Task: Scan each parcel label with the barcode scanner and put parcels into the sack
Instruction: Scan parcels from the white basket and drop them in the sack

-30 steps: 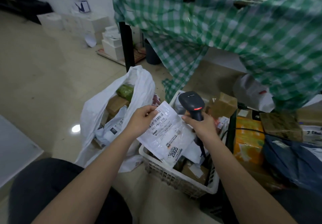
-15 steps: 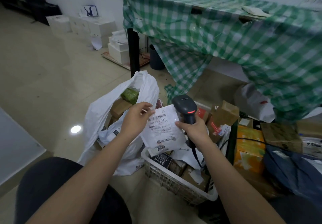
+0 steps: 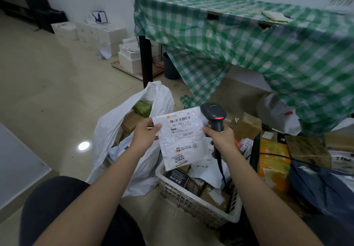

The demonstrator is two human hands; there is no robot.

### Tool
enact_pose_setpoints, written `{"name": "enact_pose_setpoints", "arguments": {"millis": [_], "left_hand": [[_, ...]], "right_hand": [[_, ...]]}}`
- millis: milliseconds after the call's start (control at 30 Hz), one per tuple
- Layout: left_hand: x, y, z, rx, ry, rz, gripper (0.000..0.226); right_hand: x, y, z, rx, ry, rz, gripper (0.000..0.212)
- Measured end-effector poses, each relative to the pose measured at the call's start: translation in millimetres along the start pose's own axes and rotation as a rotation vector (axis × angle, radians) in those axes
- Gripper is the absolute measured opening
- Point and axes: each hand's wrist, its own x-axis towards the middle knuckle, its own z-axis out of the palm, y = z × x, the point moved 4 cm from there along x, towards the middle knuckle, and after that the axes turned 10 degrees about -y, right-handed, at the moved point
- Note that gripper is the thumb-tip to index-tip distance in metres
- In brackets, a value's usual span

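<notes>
Left hand [image 3: 142, 134] pinches white mailer [image 3: 183, 138]; right hand [image 3: 223, 137] grips barcode scanner [image 3: 213, 112]; sack [image 3: 118, 130] part-filled, basket [image 3: 191, 201] parcels remain.

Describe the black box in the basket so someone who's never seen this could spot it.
Find the white plastic basket on the floor, right of the white sack. At its near-left corner, just below the held parcel, lies the black box. It alone is black with white characters; its neighbours are brown or white.

The left grip [image 3: 142, 134] pinches a flat white parcel [image 3: 183, 140] by its upper left edge; the right grip [image 3: 222, 137] holds the scanner [image 3: 214, 115] just beside it. Left of both stands the open sack [image 3: 115, 130]; beneath them, a white basket [image 3: 191, 203].
</notes>
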Motion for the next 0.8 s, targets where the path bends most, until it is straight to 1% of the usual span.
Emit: {"name": "enact_pose_setpoints", "arguments": {"millis": [67, 133, 267, 367, 433, 500, 633, 800], "left_hand": [[4, 4, 0, -0.008, -0.017, 0.0, 0.011], [10, 7, -2, 0.011, -0.017, -0.007, 0.011], [18, 11, -4, 0.063, 0.012, -0.009, 0.012], [20, 13, -2, 0.056, 0.016, -0.006, 0.013], [21, 14, 0, 0.052, 0.008, -0.002, 0.012], [21, 15, 0, 0.066, 0.004, 0.003, 0.012], [22, 15, -1, 0.087, 0.007, 0.002, 0.012], [21, 15, -3, 0.094, 0.013, 0.002, 0.014]], "right_hand": [[-9, -1, -4, -0.048, 0.059, -0.033, 0.012], [-20, 0, -5, -0.106, 0.072, -0.051, 0.013], [-36, 11, 4, -0.159, -0.057, -0.022, 0.015], [-41, 19, 13, -0.171, -0.129, -0.003, 0.027], [-42, 18, 16, -0.187, -0.143, -0.011, 0.033], [-42, 15, 18, -0.21, -0.156, -0.031, 0.035], [-44, 10, 19, -0.217, -0.181, -0.058, 0.029], [-43, 8, 21, -0.238, -0.194, -0.069, 0.029]]}}
